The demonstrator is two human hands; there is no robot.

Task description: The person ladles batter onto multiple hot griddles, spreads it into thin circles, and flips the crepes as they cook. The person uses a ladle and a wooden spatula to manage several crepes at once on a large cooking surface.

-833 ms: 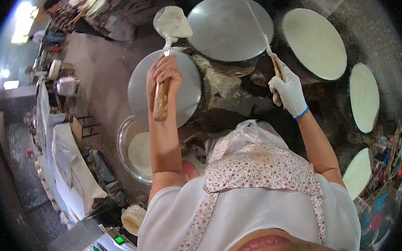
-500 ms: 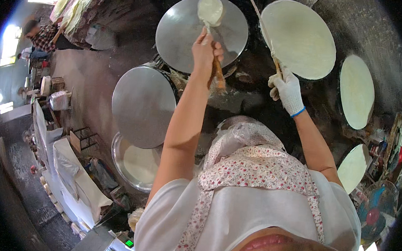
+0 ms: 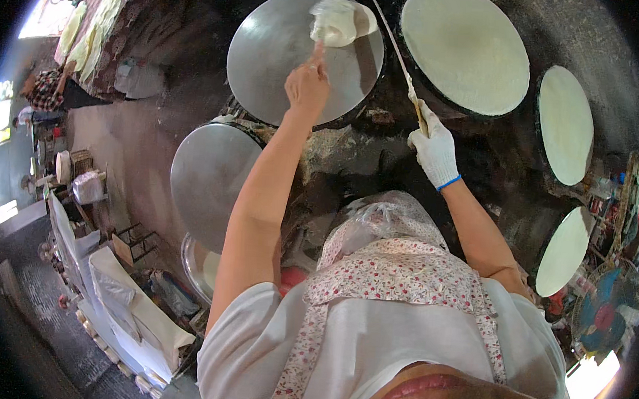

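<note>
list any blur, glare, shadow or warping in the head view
In the head view, the left hand and white batter look smeared, probably by motion; in the head view, the upper-left window is blown out, glare pales the upper griddle's left side and shadow darkens its right; the head view's fisheye blackens the corners.

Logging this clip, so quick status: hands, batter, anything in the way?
Left hand gripping motion-blurred ladle over upper grey griddle; gloved right hand gripping thin stick. White batter on that griddle. No obstruction visible there.
</note>
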